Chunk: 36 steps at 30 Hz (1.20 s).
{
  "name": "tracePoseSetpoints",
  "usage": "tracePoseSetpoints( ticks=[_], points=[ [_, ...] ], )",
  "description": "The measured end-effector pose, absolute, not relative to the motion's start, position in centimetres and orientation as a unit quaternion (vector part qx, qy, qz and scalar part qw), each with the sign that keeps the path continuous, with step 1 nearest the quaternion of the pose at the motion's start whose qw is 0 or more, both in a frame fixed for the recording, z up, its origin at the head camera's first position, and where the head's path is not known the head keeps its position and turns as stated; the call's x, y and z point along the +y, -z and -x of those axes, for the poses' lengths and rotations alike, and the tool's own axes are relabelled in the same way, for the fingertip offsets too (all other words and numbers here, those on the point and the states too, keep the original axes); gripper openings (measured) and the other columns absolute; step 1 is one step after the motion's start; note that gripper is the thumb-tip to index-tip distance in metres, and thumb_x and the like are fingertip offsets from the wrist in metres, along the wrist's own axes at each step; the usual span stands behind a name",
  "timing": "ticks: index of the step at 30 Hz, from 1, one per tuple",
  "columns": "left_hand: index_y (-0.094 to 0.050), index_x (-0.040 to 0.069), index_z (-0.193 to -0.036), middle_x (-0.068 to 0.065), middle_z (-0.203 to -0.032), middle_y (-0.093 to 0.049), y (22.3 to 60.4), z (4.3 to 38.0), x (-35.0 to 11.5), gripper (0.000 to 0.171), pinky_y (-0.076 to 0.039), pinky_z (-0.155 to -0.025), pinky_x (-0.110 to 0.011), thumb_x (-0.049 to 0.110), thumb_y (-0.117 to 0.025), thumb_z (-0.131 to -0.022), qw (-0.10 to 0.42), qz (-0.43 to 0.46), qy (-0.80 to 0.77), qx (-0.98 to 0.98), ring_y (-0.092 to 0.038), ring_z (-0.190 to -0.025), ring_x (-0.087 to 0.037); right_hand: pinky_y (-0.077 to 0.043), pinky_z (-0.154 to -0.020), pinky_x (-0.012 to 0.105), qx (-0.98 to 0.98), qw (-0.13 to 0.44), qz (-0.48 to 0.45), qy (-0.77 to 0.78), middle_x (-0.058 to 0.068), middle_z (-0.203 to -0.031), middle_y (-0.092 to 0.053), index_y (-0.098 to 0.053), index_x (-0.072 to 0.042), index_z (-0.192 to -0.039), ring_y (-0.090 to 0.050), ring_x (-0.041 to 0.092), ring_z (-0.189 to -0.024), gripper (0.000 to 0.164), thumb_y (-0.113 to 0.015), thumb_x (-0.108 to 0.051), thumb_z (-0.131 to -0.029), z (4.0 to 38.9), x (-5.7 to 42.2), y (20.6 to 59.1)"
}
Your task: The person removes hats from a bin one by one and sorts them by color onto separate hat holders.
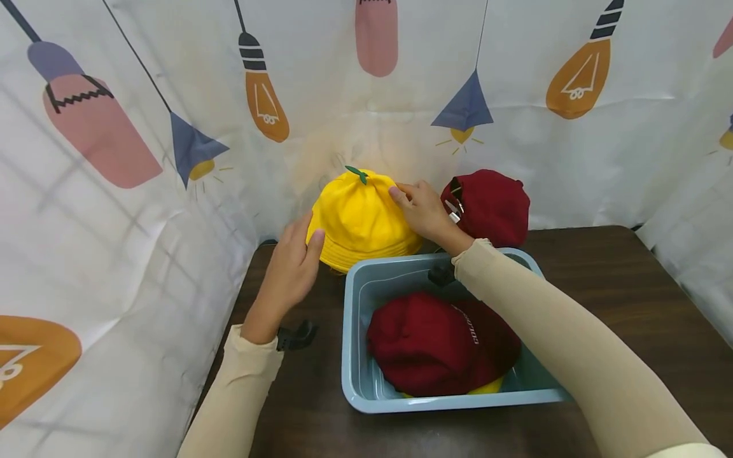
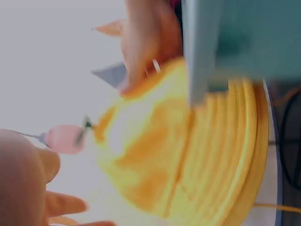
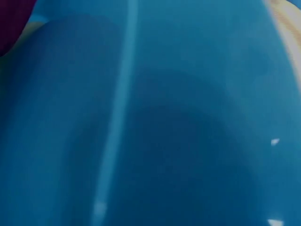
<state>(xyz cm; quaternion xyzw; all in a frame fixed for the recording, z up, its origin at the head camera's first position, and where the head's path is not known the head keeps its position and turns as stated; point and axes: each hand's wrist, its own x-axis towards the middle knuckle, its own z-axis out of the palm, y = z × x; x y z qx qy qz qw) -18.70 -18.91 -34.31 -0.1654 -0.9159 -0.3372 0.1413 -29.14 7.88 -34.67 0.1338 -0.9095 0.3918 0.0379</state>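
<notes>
A yellow bucket hat (image 1: pixel 363 219) with a green leaf-shaped sprout on top stands behind the bin, against the fabric backdrop. My left hand (image 1: pixel 292 261) is at the hat's left side, its fingers extended; the left wrist view shows that hand (image 2: pixel 23 183) partly, beside the blurred hat (image 2: pixel 155 150). On the hat's right side, the fingers of my right hand (image 1: pixel 424 210) touch the crown. A dark red cap (image 1: pixel 492 207) sits just right of that hand. Inside the light blue bin (image 1: pixel 350 343) lies another dark red cap (image 1: pixel 424 346), with some yellow fabric showing under it.
The bin stands on a dark wooden table (image 1: pixel 309 394), under my right forearm. A white backdrop (image 1: pixel 321 70) printed with lamps and bulbs rises behind and to the left. Mostly the bin's blue interior (image 3: pixel 188 56) fills the right wrist view.
</notes>
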Motion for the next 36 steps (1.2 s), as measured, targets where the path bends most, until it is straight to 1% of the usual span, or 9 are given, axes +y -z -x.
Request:
tracePoseSetpoints(
  ticks=[3,6,8,11,15,19,23,31,36],
  points=[
    [-0.040,-0.001,-0.151,-0.027,-0.142,-0.049,34.6,21.5,-18.7,0.057,-0.037,-0.113,-0.060,0.039,-0.039,-0.111,0.195,0.168,0.322,-0.911,-0.047,-0.131,-0.042,-0.039,-0.080,0.036,-0.910,0.047,-0.136,-0.389,0.015,-0.111,-0.052,-0.056,-0.011,-0.147,-0.046,0.029,-0.100,0.053,-0.045,-0.045,-0.108,29.1,7.9,35.2],
    [-0.035,-0.002,-0.155,-0.026,-0.152,-0.042,35.1,23.9,-18.2,0.060,-0.034,-0.119,-0.057,0.038,-0.041,-0.111,0.214,0.176,0.311,-0.909,-0.044,-0.138,-0.042,-0.038,-0.076,0.034,-0.910,0.058,-0.146,-0.384,0.015,-0.105,-0.049,-0.061,-0.006,-0.141,-0.046,0.029,-0.096,0.050,-0.047,-0.041,-0.108,29.1,7.8,35.8],
    [-0.030,-0.001,-0.158,-0.025,-0.158,-0.038,35.3,25.3,-17.8,0.062,-0.030,-0.122,-0.056,0.037,-0.041,-0.111,0.210,0.183,0.316,-0.907,-0.041,-0.143,-0.041,-0.038,-0.073,0.033,-0.911,0.071,-0.156,-0.375,0.015,-0.100,-0.047,-0.066,-0.002,-0.133,-0.046,0.030,-0.092,0.047,-0.049,-0.038,-0.108,29.2,7.8,36.1],
    [-0.025,0.001,-0.160,-0.023,-0.160,-0.036,35.7,26.8,-17.4,0.064,-0.028,-0.124,-0.054,0.038,-0.040,-0.111,0.188,0.185,0.332,-0.906,-0.039,-0.145,-0.039,-0.037,-0.069,0.031,-0.915,0.087,-0.158,-0.362,0.014,-0.095,-0.045,-0.072,0.004,-0.107,-0.046,0.030,-0.087,0.045,-0.049,-0.035,-0.108,29.2,7.8,36.7],
    [-0.032,0.000,-0.159,-0.022,-0.159,-0.040,36.3,27.7,-17.2,0.061,-0.029,-0.124,-0.052,0.037,-0.039,-0.111,0.174,0.178,0.333,-0.909,-0.041,-0.146,-0.037,-0.039,-0.066,0.031,-0.927,0.090,-0.142,-0.335,0.013,-0.096,-0.045,-0.069,0.003,-0.088,-0.047,0.029,-0.087,0.052,-0.045,-0.038,-0.109,29.1,7.6,37.1],
    [-0.042,0.002,-0.154,-0.017,-0.158,-0.045,36.7,28.0,-17.2,0.054,-0.031,-0.123,-0.049,0.035,-0.040,-0.111,0.186,0.167,0.308,-0.918,-0.043,-0.147,-0.035,-0.043,-0.068,0.033,-0.941,0.083,-0.143,-0.295,0.014,-0.101,-0.047,-0.070,0.000,-0.115,-0.048,0.029,-0.088,0.049,-0.042,-0.039,-0.110,29.0,7.5,37.1],
    [-0.042,0.005,-0.154,-0.013,-0.159,-0.045,37.2,27.9,-17.5,0.052,-0.032,-0.123,-0.046,0.034,-0.039,-0.112,0.190,0.159,0.295,-0.923,-0.043,-0.147,-0.031,-0.043,-0.069,0.034,-0.956,0.064,-0.140,-0.249,0.015,-0.101,-0.047,-0.059,-0.001,-0.139,-0.048,0.030,-0.085,0.050,-0.041,-0.038,-0.111,28.8,7.3,36.8],
    [-0.033,0.008,-0.159,-0.010,-0.163,-0.038,38.0,27.6,-17.6,0.056,-0.031,-0.124,-0.046,0.039,-0.036,-0.112,0.173,0.151,0.296,-0.927,-0.038,-0.150,-0.029,-0.049,-0.065,0.034,-0.967,-0.016,-0.071,-0.243,0.014,-0.105,-0.045,-0.061,-0.005,-0.128,-0.052,0.031,-0.081,0.055,-0.036,-0.050,-0.109,28.1,6.7,36.2],
    [-0.031,0.007,-0.159,-0.012,-0.164,-0.037,37.6,27.4,-17.3,0.058,-0.031,-0.124,-0.046,0.039,-0.036,-0.112,0.166,0.145,0.288,-0.932,-0.038,-0.150,-0.031,-0.051,-0.073,0.037,-0.968,-0.036,-0.084,-0.232,0.018,-0.113,-0.049,-0.060,-0.002,-0.129,-0.051,0.032,-0.093,0.055,-0.036,-0.047,-0.110,27.9,7.1,35.2]
  ],
)
